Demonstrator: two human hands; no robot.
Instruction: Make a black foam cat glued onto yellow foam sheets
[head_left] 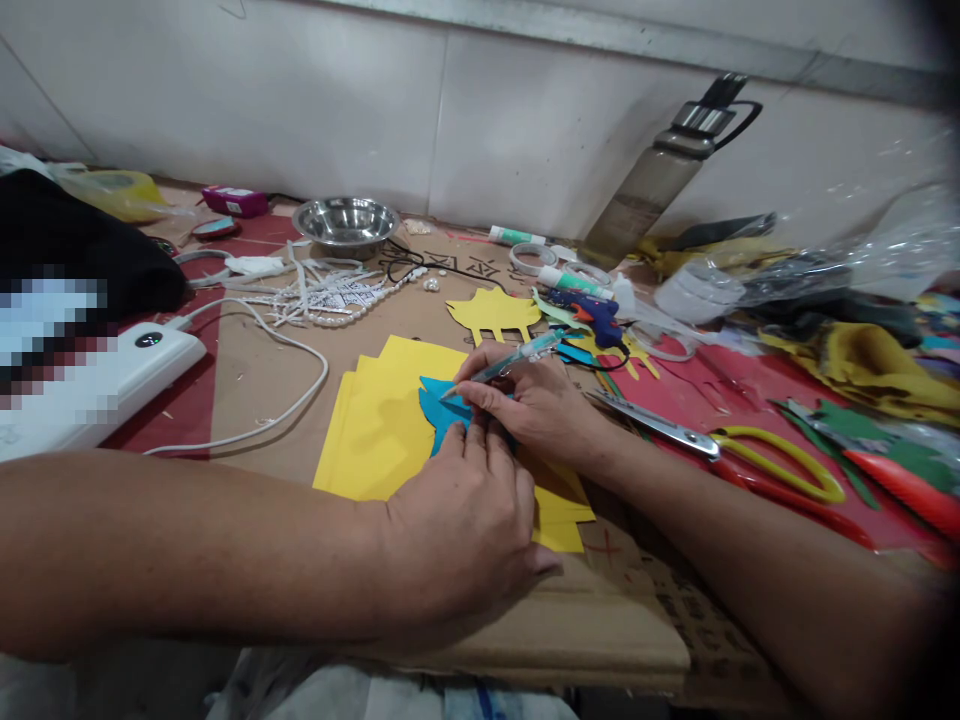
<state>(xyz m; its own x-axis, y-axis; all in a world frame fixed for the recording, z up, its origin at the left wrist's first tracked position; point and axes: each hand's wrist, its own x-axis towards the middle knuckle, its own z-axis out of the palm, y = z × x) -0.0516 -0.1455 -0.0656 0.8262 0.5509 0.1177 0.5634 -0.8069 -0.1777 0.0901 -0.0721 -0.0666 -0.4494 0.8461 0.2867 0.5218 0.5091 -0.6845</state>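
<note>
A blue cut-out (pixel 442 404) lies on stacked yellow sheets (pixel 367 430) at the middle of the table. My left hand (pixel 472 500) presses flat on the cut-out, its fingers extended and covering the lower part. Beside it, my right hand (pixel 525 395) grips a light-blue pen (pixel 529 350), whose tip touches the upper part of the blue shape. A yellow cut-out with legs (pixel 491 312) lies just beyond my right hand.
Scissors (pixel 780 465) with yellow and red handles lie at the right, near my right forearm. A metal bowl (pixel 346 222), glue gun (pixel 589 308) and bottle (pixel 660 170) stand or lie behind. At left are a white power bank (pixel 142 370) and its cable (pixel 300 400).
</note>
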